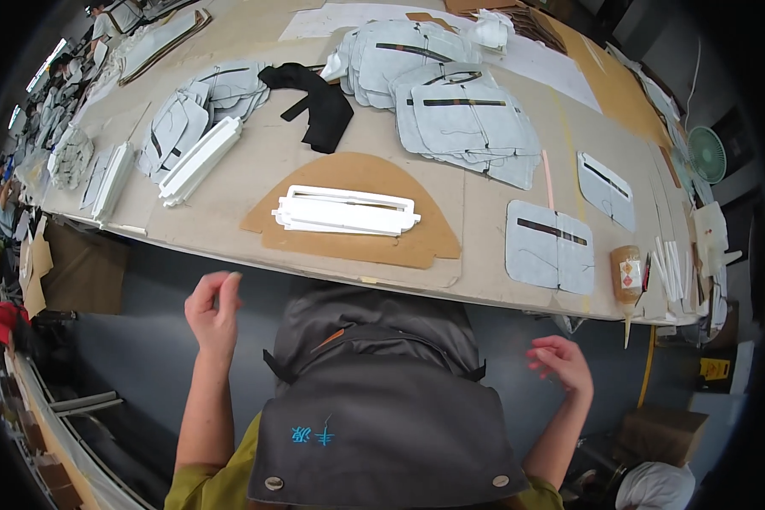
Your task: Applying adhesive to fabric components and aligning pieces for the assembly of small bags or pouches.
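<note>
My left hand (pixel 212 313) is raised off the table's near edge, fingers curled in and thumb pressed against them; I see nothing in it. Off the same edge, further right, my right hand (pixel 561 361) hangs with loosely bent fingers slightly apart, holding nothing. Between and beyond them lies a long white slotted frame (pixel 347 223) on a brown rounded board (pixel 357 174). A light grey panel with a dark strip across it (pixel 531 259) lies beyond my right hand, and a similar panel (pixel 608 197) lies behind it. Neither hand touches the table.
Stacked grey panels (pixel 476 127) cover the table's far middle, beside a black cloth piece (pixel 327 119). More white slotted frames (pixel 202 161) lie at left. A bottle of amber liquid (pixel 626 276) with a pointed nozzle lies at the right edge, near thin white strips (pixel 671 268).
</note>
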Action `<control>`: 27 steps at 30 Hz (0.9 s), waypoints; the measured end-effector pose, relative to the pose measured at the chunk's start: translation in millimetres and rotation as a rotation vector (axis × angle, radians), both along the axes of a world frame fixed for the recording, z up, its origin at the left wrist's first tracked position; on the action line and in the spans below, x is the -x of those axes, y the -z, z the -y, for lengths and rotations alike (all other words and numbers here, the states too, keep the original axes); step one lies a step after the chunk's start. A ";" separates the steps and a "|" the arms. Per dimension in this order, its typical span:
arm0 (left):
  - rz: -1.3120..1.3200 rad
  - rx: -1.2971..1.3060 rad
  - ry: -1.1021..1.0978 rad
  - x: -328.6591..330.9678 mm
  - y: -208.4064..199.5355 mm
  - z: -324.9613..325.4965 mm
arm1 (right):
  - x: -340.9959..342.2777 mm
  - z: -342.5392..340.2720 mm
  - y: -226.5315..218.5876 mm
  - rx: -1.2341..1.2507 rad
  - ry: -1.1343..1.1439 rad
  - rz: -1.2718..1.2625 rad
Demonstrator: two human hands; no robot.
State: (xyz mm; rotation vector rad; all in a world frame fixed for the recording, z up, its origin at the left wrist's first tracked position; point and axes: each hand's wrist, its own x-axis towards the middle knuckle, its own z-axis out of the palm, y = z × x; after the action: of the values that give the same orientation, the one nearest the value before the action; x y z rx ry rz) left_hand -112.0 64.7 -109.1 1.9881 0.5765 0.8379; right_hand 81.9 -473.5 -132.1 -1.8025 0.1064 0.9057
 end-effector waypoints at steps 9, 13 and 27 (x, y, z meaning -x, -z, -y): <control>-0.216 -0.594 0.410 -111.8 -41.1 -9.3 | -107.2 60.7 -94.4 0.523 0.363 0.958; -0.383 -0.536 0.558 -124.1 -29.6 -17.6 | -131.4 70.0 -93.8 0.690 0.190 0.791; -0.345 -0.487 0.501 -131.0 -17.9 -22.4 | -96.1 -266.0 -73.8 0.167 -0.404 0.708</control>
State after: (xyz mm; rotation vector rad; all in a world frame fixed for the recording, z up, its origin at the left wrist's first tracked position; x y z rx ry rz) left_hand 18.9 87.1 -91.2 2.5946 0.0351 0.3386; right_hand 178.1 -207.6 -58.2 -2.2455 -0.6666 0.4839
